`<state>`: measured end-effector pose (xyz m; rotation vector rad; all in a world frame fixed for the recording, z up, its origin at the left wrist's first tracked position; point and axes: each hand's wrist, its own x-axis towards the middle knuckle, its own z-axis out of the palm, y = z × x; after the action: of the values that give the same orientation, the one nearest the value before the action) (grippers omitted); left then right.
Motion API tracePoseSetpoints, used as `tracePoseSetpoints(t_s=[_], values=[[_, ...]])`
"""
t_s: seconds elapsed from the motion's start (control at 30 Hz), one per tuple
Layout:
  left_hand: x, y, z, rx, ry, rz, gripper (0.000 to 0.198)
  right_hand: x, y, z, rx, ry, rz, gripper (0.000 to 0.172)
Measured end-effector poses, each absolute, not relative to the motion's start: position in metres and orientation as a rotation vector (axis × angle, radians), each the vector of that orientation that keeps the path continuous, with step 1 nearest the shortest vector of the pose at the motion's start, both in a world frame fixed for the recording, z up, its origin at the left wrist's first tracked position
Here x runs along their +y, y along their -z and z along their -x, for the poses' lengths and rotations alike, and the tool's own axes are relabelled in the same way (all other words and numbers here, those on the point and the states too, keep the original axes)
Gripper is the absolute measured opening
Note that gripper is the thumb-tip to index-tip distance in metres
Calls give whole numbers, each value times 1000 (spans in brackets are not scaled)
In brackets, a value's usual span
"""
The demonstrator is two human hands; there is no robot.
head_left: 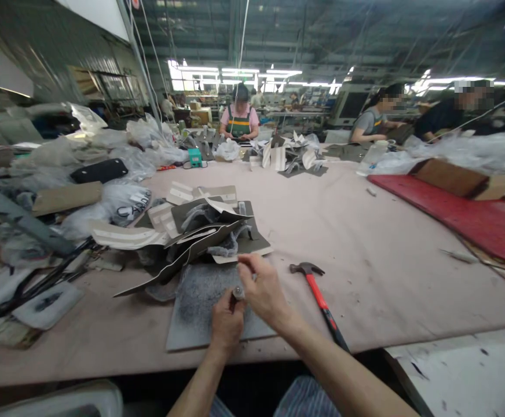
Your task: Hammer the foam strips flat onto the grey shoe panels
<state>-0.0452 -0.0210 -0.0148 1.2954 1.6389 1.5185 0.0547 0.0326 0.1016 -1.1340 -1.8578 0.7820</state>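
Handwork at the table (343, 231) in front of me.
Grey pieces (191, 246) heaped at left, apparently leaving the board's (191, 301) front free; left hand (227, 323) pinches the metal tool (238, 292) over it, presumably steadying it; right hand (267, 292) beside it, fingers curled, can't tell if pinching anything; hammer (317, 291) at right, handle toward the person, likely for reach.

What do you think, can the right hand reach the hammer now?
Probably yes: the hammer lies uncovered on the table, near the right hand, and nothing visible stands between them.
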Motion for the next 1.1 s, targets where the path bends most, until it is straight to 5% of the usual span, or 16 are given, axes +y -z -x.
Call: tracePoseSetpoints(t_s=[0.17, 0.33, 0.53, 0.8, 1.1], values=[[-21, 18, 46, 1717, -1411, -1262, 21, 168, -62, -73, -2014, -720, 1418, 45], [-20, 21, 46, 1728, -1404, -1238, 22, 212, -42, -52, -2224, -703, 1323, 66], [-18, 19, 47, 1708, -1381, -1219, 22, 212, -61, -43, -2372, -530, 1363, 29], [-15, 12, 46, 1677, -1445, -1102, 23, 119, -114, -122, -2350, -198, 1430, 41], [-18, 16, 50, 1671, -1638, -995, 28, -46, -30, -139, -2101, -563, 1440, 35]])
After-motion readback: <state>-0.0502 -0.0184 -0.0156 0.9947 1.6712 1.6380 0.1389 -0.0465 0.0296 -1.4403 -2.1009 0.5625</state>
